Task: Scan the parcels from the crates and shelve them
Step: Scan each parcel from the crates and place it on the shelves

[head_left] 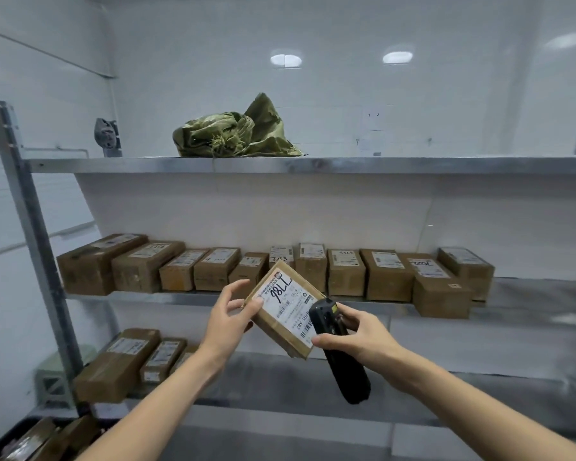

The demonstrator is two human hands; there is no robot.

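A small brown cardboard parcel (285,307) with a white label marked in black pen is held tilted in front of the middle shelf (529,294). My left hand (231,316) grips its left edge, thumb on the label. My right hand (353,331) holds a black handheld scanner (338,351), whose head sits against the parcel's lower right corner by the barcode. A row of several labelled brown parcels (280,271) stands on the middle shelf behind.
A crumpled green sack (233,133) lies on the top shelf (313,164). More parcels (130,361) sit at the left of the lower shelf. A dark crate with parcels (37,440) is at bottom left. A grey metal upright (30,227) frames the rack's left side.
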